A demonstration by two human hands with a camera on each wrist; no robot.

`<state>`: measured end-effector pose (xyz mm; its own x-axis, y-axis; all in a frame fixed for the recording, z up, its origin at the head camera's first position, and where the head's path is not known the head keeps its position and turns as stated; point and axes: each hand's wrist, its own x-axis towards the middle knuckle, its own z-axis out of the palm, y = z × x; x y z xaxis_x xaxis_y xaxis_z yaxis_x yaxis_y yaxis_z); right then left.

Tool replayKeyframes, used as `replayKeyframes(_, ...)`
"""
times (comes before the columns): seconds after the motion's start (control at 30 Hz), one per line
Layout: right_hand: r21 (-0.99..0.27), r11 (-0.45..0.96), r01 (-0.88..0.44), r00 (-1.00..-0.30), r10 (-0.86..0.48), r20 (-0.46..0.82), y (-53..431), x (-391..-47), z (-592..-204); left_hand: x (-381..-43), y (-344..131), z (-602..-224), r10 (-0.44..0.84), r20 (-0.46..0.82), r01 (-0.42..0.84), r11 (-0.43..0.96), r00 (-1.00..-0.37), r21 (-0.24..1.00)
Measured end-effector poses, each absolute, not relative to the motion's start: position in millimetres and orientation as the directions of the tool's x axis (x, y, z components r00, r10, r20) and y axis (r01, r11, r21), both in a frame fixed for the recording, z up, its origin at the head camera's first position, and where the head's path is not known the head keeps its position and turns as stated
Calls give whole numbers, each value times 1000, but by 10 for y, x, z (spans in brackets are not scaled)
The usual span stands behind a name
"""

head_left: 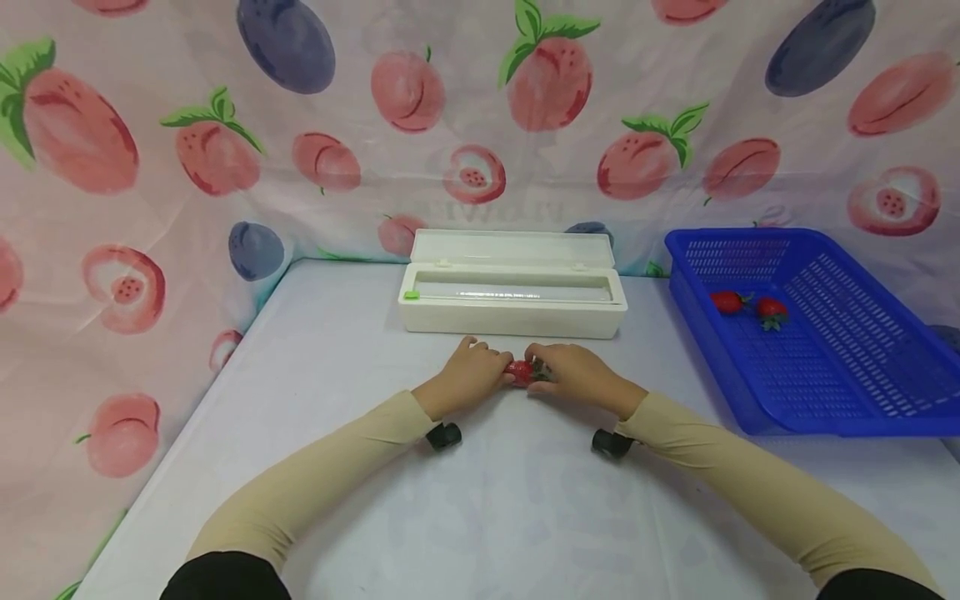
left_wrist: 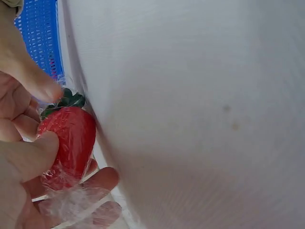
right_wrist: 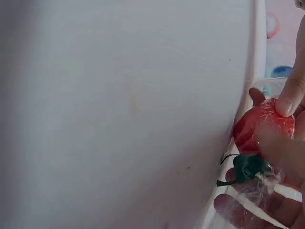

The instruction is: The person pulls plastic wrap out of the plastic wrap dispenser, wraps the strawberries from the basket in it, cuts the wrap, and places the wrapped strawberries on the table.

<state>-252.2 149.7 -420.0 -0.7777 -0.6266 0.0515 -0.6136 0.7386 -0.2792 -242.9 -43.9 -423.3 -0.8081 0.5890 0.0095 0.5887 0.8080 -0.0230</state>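
Observation:
A red strawberry (head_left: 519, 372) with green leaves is wrapped in clear plastic film and held between both hands, just in front of a white film box. My left hand (head_left: 474, 372) grips its pointed end, thumb on the red side in the left wrist view, with loose film (left_wrist: 78, 202) bunched over those fingers. The right hand (head_left: 581, 375) pinches at the leafy end, where more crumpled film shows. In the right wrist view the strawberry (right_wrist: 255, 126) has its green leaves (right_wrist: 248, 167) turned toward the right hand's fingers.
The white film box (head_left: 513, 318) stands behind the hands with its lid (head_left: 513, 248) raised and a green slider (head_left: 411, 295) at its left. A blue basket (head_left: 817, 367) on the right holds two strawberries (head_left: 771, 310). A fruit-print cloth (head_left: 480, 108) hangs behind the white table (head_left: 525, 517).

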Motion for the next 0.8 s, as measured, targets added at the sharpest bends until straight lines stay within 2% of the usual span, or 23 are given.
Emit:
replayKeyframes(0.3, -350, 793, -498, -854, -519, 39, 1521, -2511, -4184, -2459, -447, -4209, 554, 42, 554, 833, -832, -19)
replayKeyframes(0.5, -341, 791, -508, -849, -528, 39, 1511, -2538, -4193, -2434, -453, -4196, 545, 63, 544, 839, -836, -29)
replayKeyframes(0.8, -246, 807, -536, -833, -553, 3, 1493, -2538, -4211, -2407, -460, -4201, 582, 100, 575, 813, -807, -89)
